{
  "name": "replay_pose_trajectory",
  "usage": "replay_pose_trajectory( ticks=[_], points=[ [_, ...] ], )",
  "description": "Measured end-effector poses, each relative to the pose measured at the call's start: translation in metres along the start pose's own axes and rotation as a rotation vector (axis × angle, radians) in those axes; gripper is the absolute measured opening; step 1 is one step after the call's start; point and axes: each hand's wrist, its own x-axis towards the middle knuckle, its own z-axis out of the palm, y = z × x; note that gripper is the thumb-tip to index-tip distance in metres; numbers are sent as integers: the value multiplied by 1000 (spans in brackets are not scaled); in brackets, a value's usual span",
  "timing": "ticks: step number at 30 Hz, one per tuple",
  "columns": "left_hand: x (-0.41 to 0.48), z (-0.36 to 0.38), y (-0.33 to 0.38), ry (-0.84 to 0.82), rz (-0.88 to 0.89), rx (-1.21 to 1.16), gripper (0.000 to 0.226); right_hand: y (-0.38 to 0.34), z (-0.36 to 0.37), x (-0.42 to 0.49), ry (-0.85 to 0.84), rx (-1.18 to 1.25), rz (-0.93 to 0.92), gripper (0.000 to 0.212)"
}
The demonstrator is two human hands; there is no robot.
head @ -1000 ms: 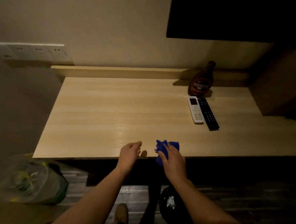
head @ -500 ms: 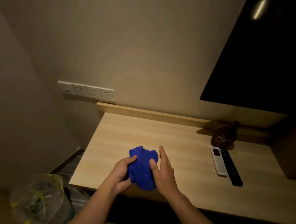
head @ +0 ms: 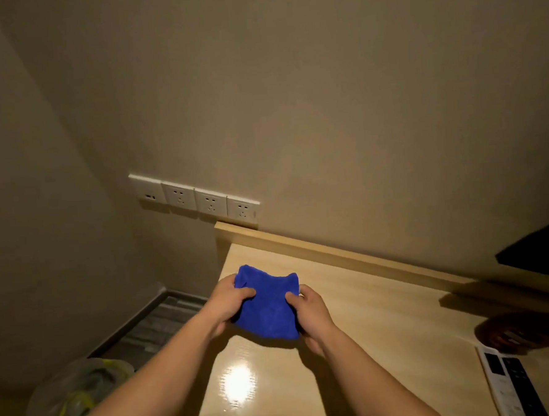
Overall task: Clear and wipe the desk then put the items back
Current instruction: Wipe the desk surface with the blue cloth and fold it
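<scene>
A blue cloth (head: 269,307) is held up over the left part of the light wooden desk (head: 386,323). My left hand (head: 229,302) grips its left edge and my right hand (head: 308,312) grips its right edge, fingers pinched into the fabric. At the desk's right side lie a white remote (head: 496,384) and a black remote (head: 523,385) side by side, partly cut off by the frame. Behind them a brown syrup bottle (head: 518,334) lies in shadow.
A row of white wall sockets (head: 195,199) sits above the desk's left back corner. A bin lined with a clear plastic bag (head: 76,400) stands on the floor left of the desk. A dark screen (head: 539,252) hangs at the right.
The view has tilted up and left. Both hands lifted the cloth from the desk's front edge and now grip it on both sides above the desk's left part.
</scene>
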Motion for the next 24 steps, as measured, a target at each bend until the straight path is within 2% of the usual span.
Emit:
replay_pose_trajectory(
  ticks=[4, 6, 8, 10, 12, 14, 15, 16, 18, 19, 21, 24],
  points=[
    [63, -19, 27, 64, 75, 132, 26, -24, 22, 58, 75, -69, -7, 12],
    [87, -28, 31, 111, 126, 276, 44, -27, 25, 82, 139, -328, -47, 23],
    [101, -34, 23, 197, 136, 525, 62, -21, 26, 99, 219, -616, -89, 43],
    [103, -37, 9, 281, 174, 787, 72, -13, 26, 107, 238, -802, -144, 51],
    [105, -37, -6, 283, 394, 957, 71, -6, 29, 114, 193, -1041, -301, 53],
    [110, -34, -16, 194, 673, 1052, 59, 4, 34, 122, 110, -1255, -482, 59],
    [117, -34, -21, 156, 758, 1106, 57, 9, 37, 126, 83, -1316, -511, 65],
    [125, -35, -23, 93, 777, 1178, 61, 13, 40, 130, 66, -1348, -492, 71],
    [136, -42, -24, -47, 642, 1326, 86, 22, 45, 136, 55, -1363, -416, 81],
    [141, -47, -31, -67, 588, 1385, 94, 27, 45, 139, 58, -1384, -411, 85],
    [145, -52, -41, -90, 496, 1374, 91, 33, 39, 144, 50, -1457, -446, 92],
    [144, -49, -49, -55, 508, 1342, 82, 36, 26, 151, 8, -1534, -476, 99]
  ],
)
